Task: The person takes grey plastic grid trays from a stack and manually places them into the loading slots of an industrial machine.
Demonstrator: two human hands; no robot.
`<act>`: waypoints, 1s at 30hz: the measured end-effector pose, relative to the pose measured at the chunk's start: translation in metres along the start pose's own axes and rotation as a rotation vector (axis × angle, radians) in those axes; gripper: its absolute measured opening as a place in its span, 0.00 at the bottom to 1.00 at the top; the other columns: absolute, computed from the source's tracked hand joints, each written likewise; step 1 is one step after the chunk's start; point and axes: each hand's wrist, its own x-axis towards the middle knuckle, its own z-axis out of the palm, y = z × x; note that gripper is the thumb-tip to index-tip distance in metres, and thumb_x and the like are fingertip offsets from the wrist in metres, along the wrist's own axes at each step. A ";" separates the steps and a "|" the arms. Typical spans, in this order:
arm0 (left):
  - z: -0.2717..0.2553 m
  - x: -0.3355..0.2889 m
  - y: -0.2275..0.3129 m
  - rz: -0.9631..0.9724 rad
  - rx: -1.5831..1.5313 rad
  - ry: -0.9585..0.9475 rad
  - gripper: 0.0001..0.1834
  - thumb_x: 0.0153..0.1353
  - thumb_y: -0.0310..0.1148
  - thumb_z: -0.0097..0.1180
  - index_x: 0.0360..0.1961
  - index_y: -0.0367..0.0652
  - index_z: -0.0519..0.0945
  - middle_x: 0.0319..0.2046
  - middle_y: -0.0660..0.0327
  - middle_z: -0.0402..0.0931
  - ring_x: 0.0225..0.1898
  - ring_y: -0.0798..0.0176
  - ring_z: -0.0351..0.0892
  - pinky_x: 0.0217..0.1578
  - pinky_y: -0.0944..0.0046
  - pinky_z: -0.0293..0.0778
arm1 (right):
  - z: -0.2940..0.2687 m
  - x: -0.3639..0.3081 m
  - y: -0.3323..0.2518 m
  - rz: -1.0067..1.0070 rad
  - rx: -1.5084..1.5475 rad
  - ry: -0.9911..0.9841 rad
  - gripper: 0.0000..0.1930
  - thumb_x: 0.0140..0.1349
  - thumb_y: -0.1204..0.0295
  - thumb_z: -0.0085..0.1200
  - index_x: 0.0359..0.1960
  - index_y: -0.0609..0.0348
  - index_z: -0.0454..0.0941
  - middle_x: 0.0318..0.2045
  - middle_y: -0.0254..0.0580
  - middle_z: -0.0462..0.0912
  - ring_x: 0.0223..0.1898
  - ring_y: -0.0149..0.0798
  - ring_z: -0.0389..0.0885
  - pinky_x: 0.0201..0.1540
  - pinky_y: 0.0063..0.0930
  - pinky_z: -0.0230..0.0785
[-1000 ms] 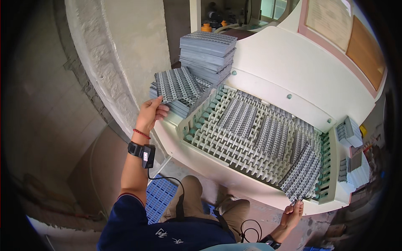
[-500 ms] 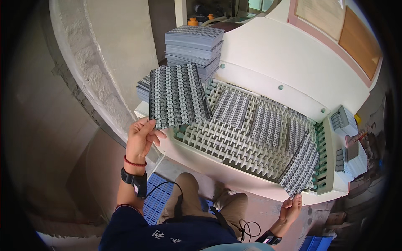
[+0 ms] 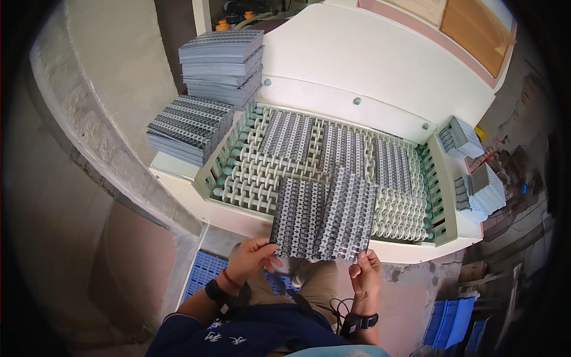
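My left hand (image 3: 256, 257) pinches the lower left corner of a thin rectangular panel (image 3: 296, 219) with a repeated black-and-white pattern. By its lower right corner, my right hand (image 3: 366, 275) grips a second patterned panel (image 3: 348, 220). The two panels overlap at the middle, the right one in front, and both are held up over the near edge of a roller conveyor (image 3: 253, 185). On the pale rollers beyond lie three similar panels, a left one (image 3: 286, 137), a middle one (image 3: 343, 149) and a right one (image 3: 393, 166).
A tall stack of panels (image 3: 221, 74) and a lower stack (image 3: 190, 125) stand at the conveyor's left end. The white machine cover (image 3: 333, 65) rises behind. White holders (image 3: 486, 185) sit on the right rim. Blue bins (image 3: 449, 321) and a blue slatted mat (image 3: 205, 273) are on the floor.
My left hand has brought its panel from near the stacks down and right. My right hand has drawn its panel leftward and off the conveyor's right side, so the two now overlap.
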 end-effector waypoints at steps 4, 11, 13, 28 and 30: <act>-0.007 0.004 -0.011 -0.009 -0.022 -0.039 0.11 0.62 0.31 0.48 0.38 0.31 0.75 0.28 0.56 0.77 0.28 0.62 0.81 0.21 0.72 0.75 | 0.005 0.002 0.025 0.036 -0.111 -0.005 0.06 0.56 0.76 0.56 0.28 0.58 0.70 0.20 0.33 0.75 0.11 0.26 0.68 0.12 0.17 0.61; -0.008 0.005 -0.005 -0.090 -0.359 -0.050 0.14 0.64 0.34 0.44 0.41 0.32 0.74 0.38 0.53 0.77 0.38 0.52 0.80 0.27 0.64 0.76 | 0.021 0.013 0.024 0.019 -0.501 -0.017 0.09 0.54 0.73 0.59 0.28 0.61 0.71 0.17 0.33 0.74 0.12 0.23 0.66 0.13 0.15 0.59; -0.010 0.009 -0.008 -0.082 -0.377 -0.092 0.16 0.65 0.34 0.42 0.43 0.31 0.73 0.41 0.52 0.76 0.40 0.53 0.79 0.29 0.63 0.77 | 0.029 0.015 0.023 -0.007 -0.598 -0.027 0.10 0.54 0.71 0.60 0.28 0.61 0.71 0.17 0.32 0.74 0.13 0.22 0.66 0.13 0.15 0.57; -0.004 0.022 0.006 0.115 0.064 0.064 0.07 0.55 0.27 0.56 0.33 0.35 0.79 0.25 0.61 0.79 0.22 0.72 0.77 0.18 0.78 0.67 | 0.046 0.010 0.012 -0.432 -1.169 -0.005 0.10 0.50 0.71 0.62 0.28 0.64 0.76 0.19 0.34 0.77 0.17 0.23 0.68 0.16 0.15 0.61; -0.005 0.023 0.013 0.148 0.133 0.101 0.07 0.53 0.28 0.58 0.32 0.35 0.80 0.23 0.62 0.78 0.21 0.72 0.77 0.19 0.78 0.67 | 0.045 0.009 0.010 -0.327 -1.115 -0.007 0.10 0.50 0.72 0.62 0.27 0.64 0.75 0.18 0.33 0.76 0.17 0.23 0.68 0.16 0.15 0.61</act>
